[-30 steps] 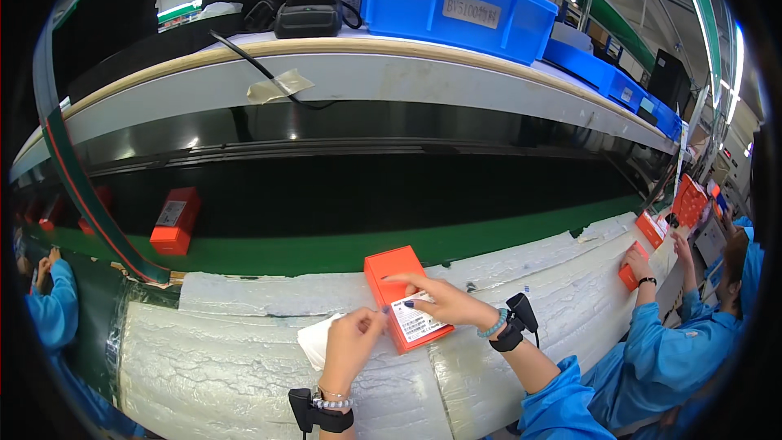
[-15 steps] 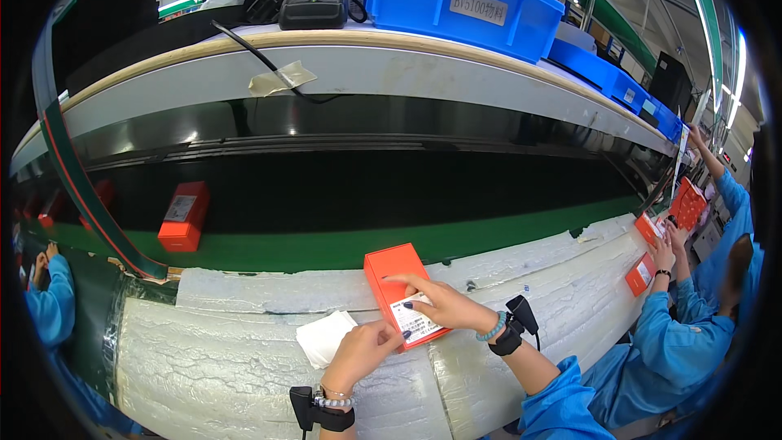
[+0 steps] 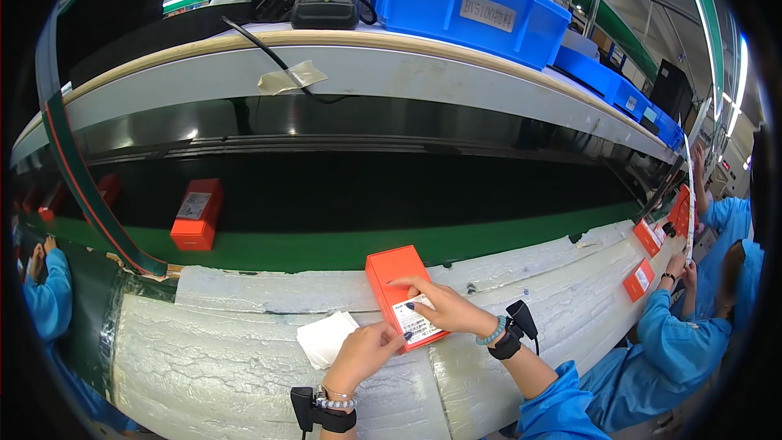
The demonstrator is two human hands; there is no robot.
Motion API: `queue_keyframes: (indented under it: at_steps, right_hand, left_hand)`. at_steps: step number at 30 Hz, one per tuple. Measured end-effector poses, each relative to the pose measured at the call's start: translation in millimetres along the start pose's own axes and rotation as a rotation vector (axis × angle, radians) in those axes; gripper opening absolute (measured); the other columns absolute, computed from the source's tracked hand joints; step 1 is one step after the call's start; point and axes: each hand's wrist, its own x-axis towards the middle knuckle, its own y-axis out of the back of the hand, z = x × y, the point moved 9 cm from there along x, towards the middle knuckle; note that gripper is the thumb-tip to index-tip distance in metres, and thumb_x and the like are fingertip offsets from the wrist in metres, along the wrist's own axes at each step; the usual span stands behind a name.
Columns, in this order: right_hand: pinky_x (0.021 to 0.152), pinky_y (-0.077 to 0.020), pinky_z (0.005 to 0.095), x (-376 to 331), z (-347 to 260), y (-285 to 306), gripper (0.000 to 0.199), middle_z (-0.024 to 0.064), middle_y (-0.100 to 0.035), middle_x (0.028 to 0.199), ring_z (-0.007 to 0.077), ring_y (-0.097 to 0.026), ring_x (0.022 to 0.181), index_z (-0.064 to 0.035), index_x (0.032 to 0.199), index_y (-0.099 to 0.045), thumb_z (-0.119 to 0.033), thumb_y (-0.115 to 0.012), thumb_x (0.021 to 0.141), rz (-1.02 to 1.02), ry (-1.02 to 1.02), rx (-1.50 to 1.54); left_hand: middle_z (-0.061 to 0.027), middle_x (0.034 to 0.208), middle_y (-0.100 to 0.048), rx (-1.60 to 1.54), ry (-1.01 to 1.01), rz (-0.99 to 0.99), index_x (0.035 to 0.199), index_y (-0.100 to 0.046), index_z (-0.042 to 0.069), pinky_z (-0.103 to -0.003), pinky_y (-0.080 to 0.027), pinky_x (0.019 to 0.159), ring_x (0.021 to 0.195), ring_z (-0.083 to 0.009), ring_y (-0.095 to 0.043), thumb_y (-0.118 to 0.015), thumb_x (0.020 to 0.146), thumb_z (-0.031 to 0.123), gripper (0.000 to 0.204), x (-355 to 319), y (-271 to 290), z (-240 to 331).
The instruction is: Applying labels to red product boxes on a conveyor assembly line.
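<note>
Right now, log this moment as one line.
left hand: at lower-left corner of white rectangular label | right hand: over label | label: on orange rectangular box | white sheets: left of box

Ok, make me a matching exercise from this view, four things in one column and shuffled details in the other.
Things
1. White sheets
2. Large blue bin
3. Left hand
4. Right hand

Details
A. By the lower-left corner of the white label
B. Turquoise beads at its wrist
C. Standing on the shelf
D. Left of the red box

Pairs: 1-D, 2-C, 3-A, 4-B
</note>
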Motion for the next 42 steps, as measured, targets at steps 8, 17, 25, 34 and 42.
queue_keyframes:
  at_steps: [8, 17, 25, 34, 42]
  right_hand:
    - [0.084, -0.0458, 0.0312, -0.6, 5.4, 6.1, 0.05, 0.005, -0.055, 0.09, 0.0148, -0.057, 0.09, -0.0093, 0.134, -0.042, 0.004, -0.051, 0.087, 0.036, 0.02, 0.14]
    - [0.084, -0.0455, 0.0303, -4.3, 1.6, 1.4, 0.044, 0.0058, -0.056, 0.092, 0.0158, -0.057, 0.091, -0.0079, 0.132, -0.044, 0.001, -0.05, 0.089, 0.043, -0.021, 0.147]
    - [0.085, -0.0455, 0.0314, -4.4, -0.4, 2.9, 0.044, 0.0075, -0.056, 0.096, 0.0171, -0.058, 0.093, -0.0083, 0.132, -0.044, 0.001, -0.05, 0.089, 0.031, -0.038, 0.159]
    - [0.085, -0.0455, 0.0319, -5.2, 1.0, 1.2, 0.044, 0.0081, -0.057, 0.097, 0.0187, -0.059, 0.094, -0.0075, 0.131, -0.045, 0.002, -0.049, 0.088, 0.029, -0.054, 0.121]
    - [0.084, -0.0458, 0.0333, -3.4, -1.0, 0.5, 0.04, 0.0098, -0.058, 0.095, 0.0217, -0.06, 0.091, -0.0051, 0.129, -0.046, 0.0, -0.049, 0.089, 0.053, -0.009, 0.048]
  left_hand:
    - [-0.0112, 0.081, -0.07, -0.064, -0.051, 0.038, 0.084, -0.064, 0.002, -0.038, -0.051, 0.071, 0.077, -0.0301, -0.066, -0.05, 0.093, 0.026, 0.03, 4.3, -0.8, -7.5]
    - [-0.0122, 0.084, -0.07, -0.129, 0.014, 0.004, 0.089, -0.064, 0.001, -0.038, -0.051, 0.074, 0.08, -0.0312, -0.067, -0.046, 0.096, 0.029, 0.034, 6.1, -3.9, -17.8]
    - [-0.0081, 0.079, -0.068, -0.078, 0.029, -0.072, 0.094, -0.065, 0.002, -0.028, -0.049, 0.068, 0.071, -0.0165, -0.064, -0.06, 0.091, 0.03, 0.028, 0.0, -5.2, -8.8]
    - [-0.0084, 0.081, -0.069, -0.059, 0.024, -0.079, 0.093, -0.065, 0.002, -0.029, -0.05, 0.069, 0.073, -0.0179, -0.065, -0.062, 0.09, 0.029, 0.027, 0.3, -7.5, -8.9]
    - [-0.0084, 0.08, -0.068, -0.027, 0.03, -0.07, 0.093, -0.064, 0.002, -0.029, -0.05, 0.068, 0.072, -0.0183, -0.065, -0.063, 0.09, 0.028, 0.026, 1.1, -7.6, -8.3]
